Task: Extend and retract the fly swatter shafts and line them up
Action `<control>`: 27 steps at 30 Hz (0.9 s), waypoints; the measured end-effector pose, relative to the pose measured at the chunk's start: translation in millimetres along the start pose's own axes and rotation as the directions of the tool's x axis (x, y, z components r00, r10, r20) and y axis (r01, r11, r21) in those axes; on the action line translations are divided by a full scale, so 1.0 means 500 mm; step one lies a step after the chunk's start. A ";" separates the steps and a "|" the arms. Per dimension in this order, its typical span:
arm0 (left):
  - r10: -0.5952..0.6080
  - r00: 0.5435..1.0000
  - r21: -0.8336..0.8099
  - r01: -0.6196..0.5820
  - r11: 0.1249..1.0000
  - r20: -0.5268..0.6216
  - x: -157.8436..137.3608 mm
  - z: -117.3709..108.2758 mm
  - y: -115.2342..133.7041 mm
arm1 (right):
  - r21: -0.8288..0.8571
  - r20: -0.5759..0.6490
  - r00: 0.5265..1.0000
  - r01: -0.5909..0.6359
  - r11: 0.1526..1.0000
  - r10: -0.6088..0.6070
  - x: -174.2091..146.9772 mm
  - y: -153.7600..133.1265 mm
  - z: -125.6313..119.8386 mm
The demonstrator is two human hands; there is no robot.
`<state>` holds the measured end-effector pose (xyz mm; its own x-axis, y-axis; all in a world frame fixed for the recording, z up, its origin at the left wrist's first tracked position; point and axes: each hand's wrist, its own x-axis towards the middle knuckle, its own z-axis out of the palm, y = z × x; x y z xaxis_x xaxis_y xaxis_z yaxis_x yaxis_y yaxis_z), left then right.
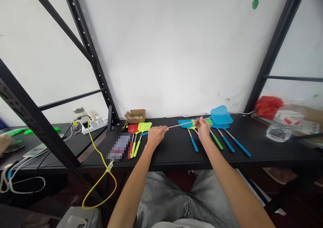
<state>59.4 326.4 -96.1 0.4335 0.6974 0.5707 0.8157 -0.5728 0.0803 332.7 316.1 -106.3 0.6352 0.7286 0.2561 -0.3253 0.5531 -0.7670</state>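
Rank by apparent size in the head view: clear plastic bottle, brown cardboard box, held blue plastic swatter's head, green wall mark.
1. Clear plastic bottle
2. Blue swatter head and cardboard box: too alike to rank
3. Green wall mark

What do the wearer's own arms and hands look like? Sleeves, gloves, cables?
Left forearm and right forearm: bare, no sleeves, watch or cables in view. Left hand and right hand: ungloved; any ring too small to confirm. Faded grey trousers below.

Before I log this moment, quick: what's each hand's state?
Left hand: closed around the handle of a blue swatter.
Right hand: closed on its silver rod.
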 end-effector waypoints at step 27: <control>0.042 0.971 -0.014 -0.047 0.999 -0.234 -0.004 0.034 -0.019 | -0.271 0.332 0.930 -0.068 0.960 0.159 -0.045 0.031 0.019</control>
<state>57.3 338.0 -112.0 0.3660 0.5522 0.7491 0.7888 -0.6112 0.0651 306.6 312.1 -118.4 0.3062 0.8996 0.3113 -0.1656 0.3723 -0.9132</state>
